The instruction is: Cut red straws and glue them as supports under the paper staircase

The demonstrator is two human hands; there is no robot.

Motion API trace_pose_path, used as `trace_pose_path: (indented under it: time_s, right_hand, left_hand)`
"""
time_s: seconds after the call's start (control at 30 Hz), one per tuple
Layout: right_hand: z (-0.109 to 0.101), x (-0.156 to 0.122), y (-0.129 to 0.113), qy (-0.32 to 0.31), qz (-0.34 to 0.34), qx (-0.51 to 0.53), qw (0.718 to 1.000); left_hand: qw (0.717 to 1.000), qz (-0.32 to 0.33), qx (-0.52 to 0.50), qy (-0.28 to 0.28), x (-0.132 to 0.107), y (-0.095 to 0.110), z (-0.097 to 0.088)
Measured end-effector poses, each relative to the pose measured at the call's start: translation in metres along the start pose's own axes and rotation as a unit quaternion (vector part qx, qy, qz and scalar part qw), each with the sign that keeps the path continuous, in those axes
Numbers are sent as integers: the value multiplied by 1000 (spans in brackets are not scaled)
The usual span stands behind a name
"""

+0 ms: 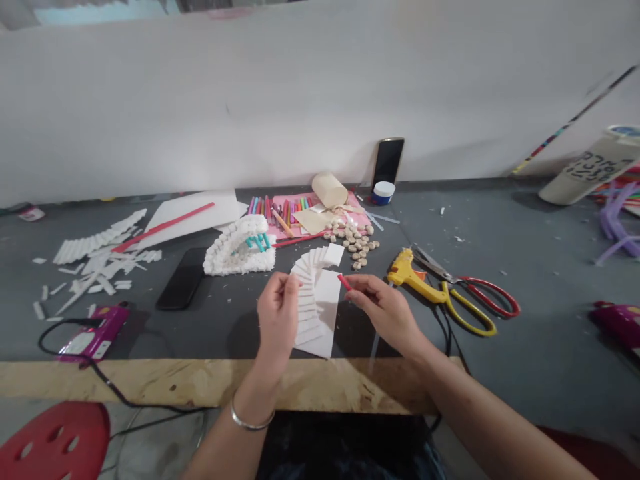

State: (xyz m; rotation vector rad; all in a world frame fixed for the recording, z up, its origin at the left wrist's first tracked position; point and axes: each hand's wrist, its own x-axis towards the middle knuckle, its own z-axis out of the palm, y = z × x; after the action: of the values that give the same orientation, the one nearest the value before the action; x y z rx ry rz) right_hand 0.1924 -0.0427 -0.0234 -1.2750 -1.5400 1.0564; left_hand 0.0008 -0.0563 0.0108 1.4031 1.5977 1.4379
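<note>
My right hand [384, 308] pinches a small red strip [344, 282] between thumb and fingertips, over the right edge of a white card [327, 313]. On that card stands a curved, fan-like row of white pieces [307, 293], like a small staircase. My left hand [280, 308], with a bangle at the wrist, is closed at the left side of this row. Whatever its fingertips grip is too small to make out. To the right of my right hand lie a yellow glue gun [417, 279] and scissors [465, 288] with one red and one yellow handle.
A white textured arch [235, 250] with turquoise sticks stands behind my left hand. Phones [181, 279] and white scraps [97, 267] lie left. Beige pebbles [357, 245], crayons [280, 210], a blue-white jar [383, 193] and an upright phone [389, 160] are behind. Cables cross the table edge.
</note>
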Motion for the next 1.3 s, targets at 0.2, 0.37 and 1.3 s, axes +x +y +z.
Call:
trace_pose_path:
  time_s: [0.2, 0.37, 1.3]
  right_hand:
    - [-5, 12, 7, -30, 7, -59, 998]
    - [-9, 23, 3, 17, -13, -43, 999]
    - [20, 63, 16, -2, -45, -107, 993]
  left_hand:
    - [948, 233, 205, -72, 54, -13, -9]
    - [920, 207, 233, -239, 87, -34, 8]
    - [944, 211, 155, -203, 83, -50, 19]
